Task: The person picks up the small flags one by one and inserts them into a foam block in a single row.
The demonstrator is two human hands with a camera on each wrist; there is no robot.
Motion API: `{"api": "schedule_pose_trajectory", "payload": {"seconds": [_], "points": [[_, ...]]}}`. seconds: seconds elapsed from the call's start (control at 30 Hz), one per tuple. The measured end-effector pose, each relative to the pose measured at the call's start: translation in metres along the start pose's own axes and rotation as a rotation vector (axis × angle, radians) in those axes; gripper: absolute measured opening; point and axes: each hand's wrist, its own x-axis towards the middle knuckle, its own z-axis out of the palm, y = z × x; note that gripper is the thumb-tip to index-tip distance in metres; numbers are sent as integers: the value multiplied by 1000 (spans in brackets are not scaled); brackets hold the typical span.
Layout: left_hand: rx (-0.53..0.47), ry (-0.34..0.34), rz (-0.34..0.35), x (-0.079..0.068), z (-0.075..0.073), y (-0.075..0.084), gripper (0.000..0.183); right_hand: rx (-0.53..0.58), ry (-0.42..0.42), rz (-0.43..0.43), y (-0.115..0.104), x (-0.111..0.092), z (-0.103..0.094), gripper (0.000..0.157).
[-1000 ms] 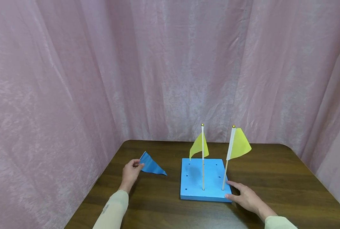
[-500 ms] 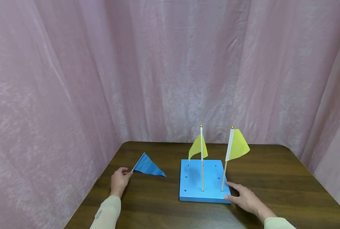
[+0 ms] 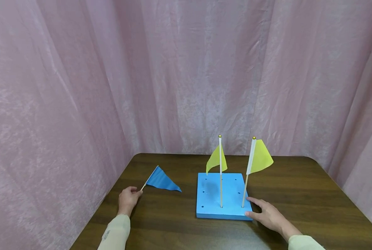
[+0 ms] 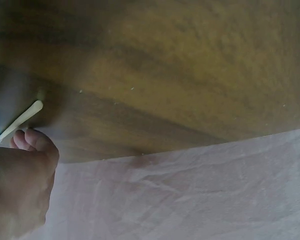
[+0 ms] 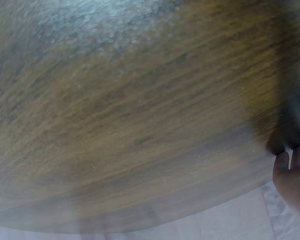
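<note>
A small blue triangular flag (image 3: pixel 161 180) lies at the left of the table, its pale stick pointing down toward my left hand (image 3: pixel 128 200). Thumb and fingertips pinch the stick near its lower end. In the left wrist view, the wooden stick (image 4: pixel 25 116) sticks out past the curled fingers. A light-blue board (image 3: pixel 212 198) with small holes stands right of centre. Two yellow flags, one nearer the middle (image 3: pixel 218 159) and one at the right corner (image 3: pixel 260 158), stand in its front holes, the latter leaning right. My right hand (image 3: pixel 270 215) rests fingers-spread against the board's right edge.
The brown wooden table (image 3: pixel 173 229) has rounded far corners. Behind and at both sides hangs a pink curtain (image 3: pixel 186 76). Gold balls top the yellow flags' poles, which rise well above the board.
My left hand has slid down and left from the blue flag's cloth to the lower stick. The flag stays nearly in place. My right hand keeps its place at the board.
</note>
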Motion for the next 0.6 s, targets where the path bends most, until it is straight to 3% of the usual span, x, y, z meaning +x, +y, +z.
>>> {"api": "schedule_pose_trajectory", "payload": {"seconds": [0.17,0.6], "points": [[-17,22,1,-4,-1,-5,38,-6,3,1,0,0,0,71],[-26,-11,-14,-4,-1,-11,34,5,4,-8,0,0,0,70]]}}
